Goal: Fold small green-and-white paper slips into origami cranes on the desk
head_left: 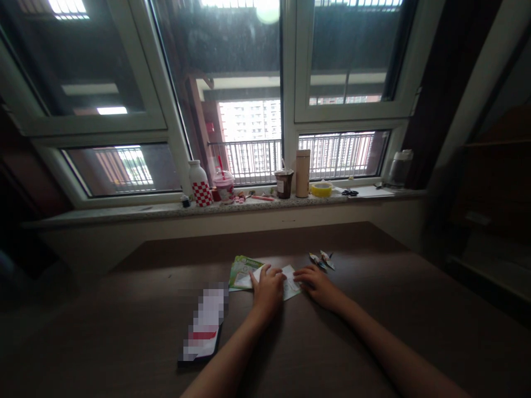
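Observation:
A sheet of paper [292, 292], white with a pale green printed edge, lies on the table under my hands. My left hand [269, 287] rests on its left part, thumb and fingers apart and pressing down. From the right, my right hand [317, 284] reaches over the sheet's edge with fingers stretched out; its fingertips touch the paper. Green printed sheets [240, 268] lie partly beneath and behind my left hand. Just beyond my right hand are small folded paper pieces [327, 260] with pointed ends. My palms hide part of the sheet, so its folds are hard to make out.
A dark-edged flat object [207, 326], its top pixelated, lies left of my left forearm on the brown table [136, 309]. On the windowsill stand a checkered bottle [201, 185], drink cups [284, 185], a tan box [302, 174], yellow tape [321, 190] and scissors [350, 193].

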`<state>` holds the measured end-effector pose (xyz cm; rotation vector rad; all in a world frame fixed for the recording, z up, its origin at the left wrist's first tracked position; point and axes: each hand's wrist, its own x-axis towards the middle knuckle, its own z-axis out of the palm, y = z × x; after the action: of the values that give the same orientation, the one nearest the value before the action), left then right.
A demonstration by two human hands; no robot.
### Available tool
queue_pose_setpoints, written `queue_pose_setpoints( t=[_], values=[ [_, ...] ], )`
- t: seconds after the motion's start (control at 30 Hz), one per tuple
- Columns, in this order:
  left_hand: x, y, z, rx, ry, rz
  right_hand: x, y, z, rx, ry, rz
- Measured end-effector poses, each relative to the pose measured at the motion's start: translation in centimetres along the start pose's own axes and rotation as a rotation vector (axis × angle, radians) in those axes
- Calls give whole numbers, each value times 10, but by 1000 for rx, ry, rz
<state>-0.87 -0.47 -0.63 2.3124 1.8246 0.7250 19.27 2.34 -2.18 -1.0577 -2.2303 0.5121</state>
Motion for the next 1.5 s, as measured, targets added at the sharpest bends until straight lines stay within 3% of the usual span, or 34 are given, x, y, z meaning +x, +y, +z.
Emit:
queue_pose_setpoints(
  t=[0.2,0.53,1.0,1.2,1.37,1.5],
  values=[
    [-1,1,-1,8,-7,28,0,2,0,-50,17,-18],
    [-3,6,-4,62,0,68,-5,-21,-5,-199,-5,-21],
    [7,8,-23,176,-214,126,4,-23,-18,-57,-177,108],
    [6,-1,-28,121,-315,160,8,-25,-20,-79,-203,79],
    [-2,-6,-23,78,-309,163,3,-24,-26,-66,-213,48],
    [-10,-6,-19,74,-231,165,-4,-20,-26,-36,-144,-9]
  ],
)
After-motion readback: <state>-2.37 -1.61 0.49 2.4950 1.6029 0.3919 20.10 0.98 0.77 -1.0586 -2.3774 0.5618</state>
